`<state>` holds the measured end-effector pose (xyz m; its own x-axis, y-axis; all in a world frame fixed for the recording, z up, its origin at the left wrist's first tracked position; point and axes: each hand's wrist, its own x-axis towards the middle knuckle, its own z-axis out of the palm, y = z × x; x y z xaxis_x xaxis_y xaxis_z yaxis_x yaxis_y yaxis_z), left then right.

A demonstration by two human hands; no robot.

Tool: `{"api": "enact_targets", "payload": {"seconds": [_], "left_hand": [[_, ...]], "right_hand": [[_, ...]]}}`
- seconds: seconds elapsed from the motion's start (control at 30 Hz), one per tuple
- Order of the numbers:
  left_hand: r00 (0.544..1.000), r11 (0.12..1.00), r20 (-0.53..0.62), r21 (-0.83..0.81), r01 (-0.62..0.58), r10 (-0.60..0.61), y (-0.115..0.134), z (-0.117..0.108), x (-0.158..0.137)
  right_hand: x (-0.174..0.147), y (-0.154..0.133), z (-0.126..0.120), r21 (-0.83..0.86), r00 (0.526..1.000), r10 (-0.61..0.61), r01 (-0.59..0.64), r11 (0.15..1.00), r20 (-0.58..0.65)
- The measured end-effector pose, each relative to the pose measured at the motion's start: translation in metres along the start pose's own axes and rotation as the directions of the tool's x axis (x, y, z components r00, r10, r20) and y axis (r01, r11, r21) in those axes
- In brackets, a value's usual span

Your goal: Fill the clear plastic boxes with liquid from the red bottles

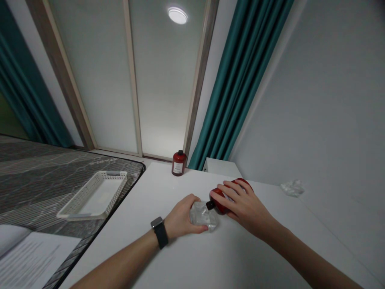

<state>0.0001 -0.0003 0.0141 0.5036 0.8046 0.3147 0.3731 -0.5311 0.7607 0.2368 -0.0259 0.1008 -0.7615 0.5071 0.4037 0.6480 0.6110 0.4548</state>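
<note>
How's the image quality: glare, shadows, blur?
Head view: round light near-white in the pale panel; head view: soft shadow on the white table below the right hand; head view: door frame slants, lens or tilt unclear; head view: print on the pages unreadably soft.

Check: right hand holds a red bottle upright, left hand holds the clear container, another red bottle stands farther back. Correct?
Not upright: the head view shows the red bottle in the right hand tilted, black end toward the clear container. The left hand does hold that, and another red bottle stands farther back.
</note>
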Motion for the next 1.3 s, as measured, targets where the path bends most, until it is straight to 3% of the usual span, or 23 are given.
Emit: {"api": "enact_targets", "payload": {"seconds": [1.3], "left_hand": [[1.0, 1.0, -0.007, 0.006, 0.014, -0.014, 0.0012, 0.0, -0.0002]], "right_hand": [[-0.0004, 0.0001, 0.0, -0.02, 0.999, 0.001, -0.001, 1.0, 0.033]]}}
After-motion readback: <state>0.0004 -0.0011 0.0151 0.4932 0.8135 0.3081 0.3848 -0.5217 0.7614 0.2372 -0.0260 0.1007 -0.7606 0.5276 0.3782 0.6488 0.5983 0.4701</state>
